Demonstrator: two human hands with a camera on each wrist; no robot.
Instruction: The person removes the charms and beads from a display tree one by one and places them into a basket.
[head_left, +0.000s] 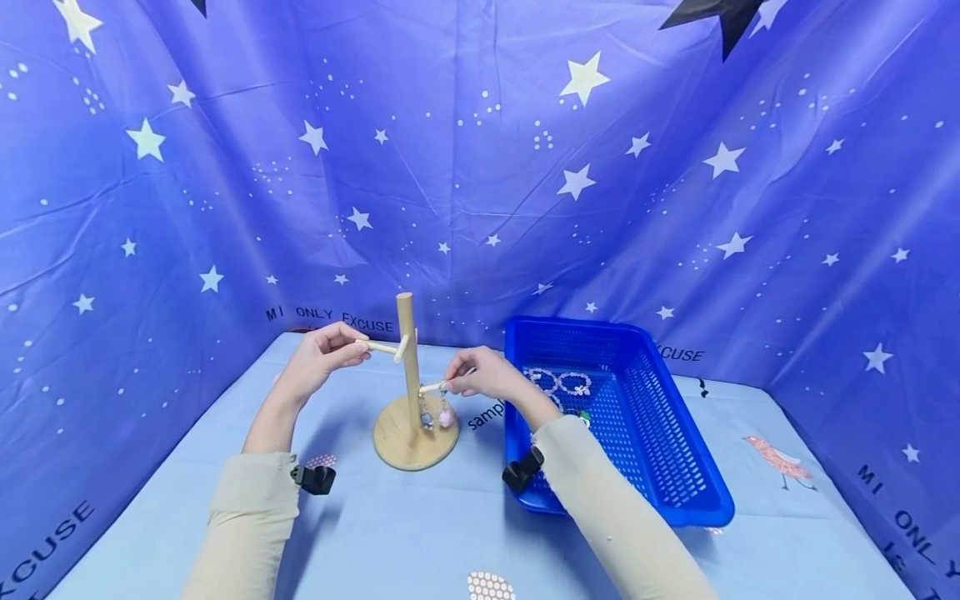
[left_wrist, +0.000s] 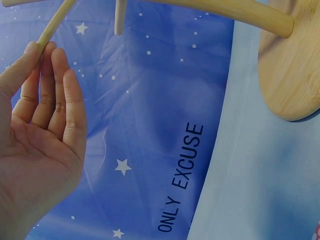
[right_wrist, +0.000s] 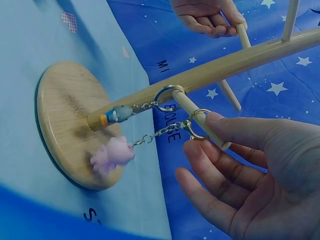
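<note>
Two keychains on one lower peg [right_wrist: 197, 117] of wooden stand [head_left: 408, 392]: pink charm keychain [right_wrist: 112, 154], ring under right hand [right_wrist: 250, 170] fingertips, and blue charm keychain [right_wrist: 116, 114] nearer post. Blue basket [head_left: 675, 433] just right, beaded rings inside. Left hand [head_left: 318, 358] pinching tip of upper peg [head_left: 381, 347]. Hands apart, post between them. Starry cloth behind.

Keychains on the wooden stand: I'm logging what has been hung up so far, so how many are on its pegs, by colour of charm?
Pink charm keychain: 1, its ring on the lower peg by the right hand.
Blue-grey charm keychain: 1, same peg.
Total: 2.
</note>
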